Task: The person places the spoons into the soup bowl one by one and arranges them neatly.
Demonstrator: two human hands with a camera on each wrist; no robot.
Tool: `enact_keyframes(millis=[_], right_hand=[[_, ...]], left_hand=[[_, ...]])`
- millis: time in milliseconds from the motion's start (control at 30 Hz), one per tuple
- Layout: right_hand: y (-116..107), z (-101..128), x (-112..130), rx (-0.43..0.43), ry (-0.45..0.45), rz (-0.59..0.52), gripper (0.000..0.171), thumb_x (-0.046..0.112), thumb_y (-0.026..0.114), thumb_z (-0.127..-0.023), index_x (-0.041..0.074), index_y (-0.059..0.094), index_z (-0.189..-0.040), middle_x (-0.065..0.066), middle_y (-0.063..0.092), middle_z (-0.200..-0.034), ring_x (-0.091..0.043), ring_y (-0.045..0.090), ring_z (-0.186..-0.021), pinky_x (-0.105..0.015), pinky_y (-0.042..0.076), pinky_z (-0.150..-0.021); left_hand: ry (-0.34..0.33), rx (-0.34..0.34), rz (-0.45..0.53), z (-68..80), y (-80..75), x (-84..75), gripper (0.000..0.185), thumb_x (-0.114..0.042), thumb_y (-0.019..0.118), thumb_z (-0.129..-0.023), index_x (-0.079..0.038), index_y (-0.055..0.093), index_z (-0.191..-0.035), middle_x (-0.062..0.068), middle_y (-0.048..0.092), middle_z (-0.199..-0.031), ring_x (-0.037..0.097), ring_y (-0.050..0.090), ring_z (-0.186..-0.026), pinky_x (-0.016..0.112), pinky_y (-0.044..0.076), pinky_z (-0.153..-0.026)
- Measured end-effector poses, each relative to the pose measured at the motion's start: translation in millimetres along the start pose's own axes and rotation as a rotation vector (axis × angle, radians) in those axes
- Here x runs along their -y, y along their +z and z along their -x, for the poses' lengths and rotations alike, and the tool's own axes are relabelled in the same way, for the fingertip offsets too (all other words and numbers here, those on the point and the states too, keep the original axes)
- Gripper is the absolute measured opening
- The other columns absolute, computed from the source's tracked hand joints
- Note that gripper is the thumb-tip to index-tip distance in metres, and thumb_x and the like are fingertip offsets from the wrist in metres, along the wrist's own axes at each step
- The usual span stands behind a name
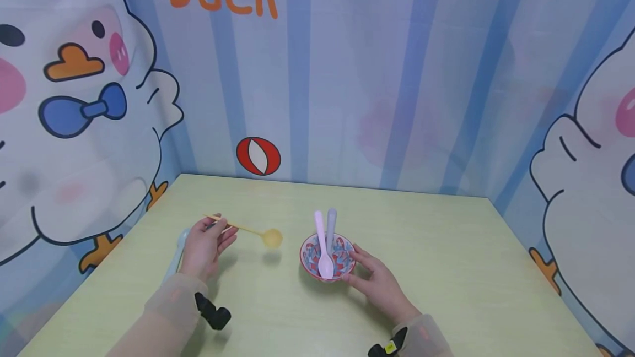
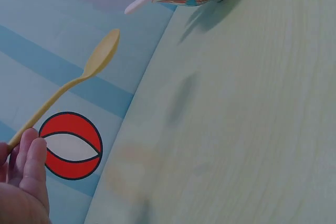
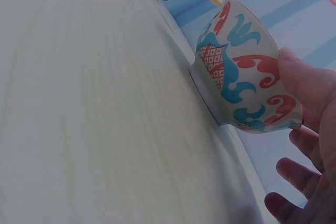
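Observation:
My left hand (image 1: 202, 247) pinches the thin handle of a yellow spoon (image 1: 272, 238), whose bowl end points right, raised above the table. In the left wrist view the spoon (image 2: 102, 53) slants upward from the fingertips. A patterned bowl (image 1: 308, 255) in red, blue and white stands to the right of it. Inside lean a pink spoon (image 1: 325, 263) and a greyish-purple spoon (image 1: 331, 222). My right hand (image 1: 379, 285) holds this bowl at its right side, thumb and index finger at the rim; in the right wrist view the other fingers are spread away from the bowl (image 3: 247, 72).
On the left, a light-blue long-handled thing (image 1: 176, 258) lies on the pale yellow table (image 1: 426, 230), partly hidden by my left hand and forearm. A printed duck curtain (image 1: 337, 70) rises behind the table's back edge and along both sides.

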State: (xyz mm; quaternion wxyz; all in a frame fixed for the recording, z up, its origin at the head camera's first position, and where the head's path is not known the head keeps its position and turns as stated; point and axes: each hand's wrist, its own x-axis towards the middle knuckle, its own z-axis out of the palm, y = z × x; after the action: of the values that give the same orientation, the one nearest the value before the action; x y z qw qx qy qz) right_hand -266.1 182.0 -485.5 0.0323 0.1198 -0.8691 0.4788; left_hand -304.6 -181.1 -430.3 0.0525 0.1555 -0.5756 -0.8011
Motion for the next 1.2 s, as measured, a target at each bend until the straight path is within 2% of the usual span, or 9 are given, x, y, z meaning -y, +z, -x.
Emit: enact_keyframes(millis=[233, 533, 700, 1033, 1200], right_hand=[[-0.3, -0.1, 0.4, -0.002, 0.0, 0.004, 0.062, 0.036, 0.076, -0.082, 0.009, 0.056, -0.135, -0.002, 0.039, -0.15, -0.033, 0.03, -0.139, -0.056, 0.023, -0.11], [-0.8, 0.1, 1.0, 0.0, -0.003, -0.004, 0.062, 0.033, 0.076, -0.082, 0.008, 0.056, -0.135, -0.004, 0.039, -0.151, -0.033, 0.03, -0.139, -0.055, 0.023, -0.111], [-0.8, 0.5, 1.0, 0.001, -0.015, -0.002, 0.062, 0.031, 0.076, -0.082, 0.007, 0.055, -0.135, -0.004, 0.039, -0.15, -0.032, 0.031, -0.139, -0.054, 0.023, -0.111], [-0.1, -0.2, -0.6, 0.0, -0.018, -0.012, 0.062, 0.031, 0.076, -0.082, 0.006, 0.055, -0.135, -0.004, 0.039, -0.15, -0.032, 0.03, -0.14, -0.054, 0.023, -0.111], [0.3, -0.5, -1.9, -0.002, -0.017, -0.014, 0.062, 0.032, 0.076, -0.082, 0.007, 0.056, -0.135, -0.004, 0.039, -0.15, -0.032, 0.03, -0.14, -0.054, 0.022, -0.111]], left_hand=[[0.003, 0.011, 0.001, 1.2, 6.5, -10.9, 0.031, -0.026, 0.06, -0.095, -0.016, 0.046, -0.12, 0.008, 0.057, -0.114, 0.015, 0.068, -0.093, 0.029, 0.053, -0.084], [0.011, 0.015, -0.018, 4.5, 21.8, -17.5, 0.035, -0.027, 0.062, -0.094, -0.016, 0.046, -0.123, 0.012, 0.055, -0.121, 0.016, 0.068, -0.094, 0.028, 0.053, -0.084], [0.023, 0.045, -0.018, 5.8, 29.6, -17.9, 0.036, -0.026, 0.061, -0.095, -0.014, 0.045, -0.124, 0.014, 0.054, -0.123, 0.016, 0.068, -0.092, 0.027, 0.053, -0.084], [0.036, 0.073, -0.033, 4.3, 43.7, -13.8, 0.039, -0.024, 0.062, -0.094, -0.01, 0.045, -0.127, 0.01, 0.06, -0.111, 0.015, 0.069, -0.087, 0.028, 0.053, -0.082], [0.036, 0.073, -0.057, 4.3, 49.3, -10.7, 0.04, -0.023, 0.063, -0.094, -0.01, 0.046, -0.127, 0.011, 0.061, -0.111, 0.016, 0.069, -0.086, 0.028, 0.054, -0.081]])
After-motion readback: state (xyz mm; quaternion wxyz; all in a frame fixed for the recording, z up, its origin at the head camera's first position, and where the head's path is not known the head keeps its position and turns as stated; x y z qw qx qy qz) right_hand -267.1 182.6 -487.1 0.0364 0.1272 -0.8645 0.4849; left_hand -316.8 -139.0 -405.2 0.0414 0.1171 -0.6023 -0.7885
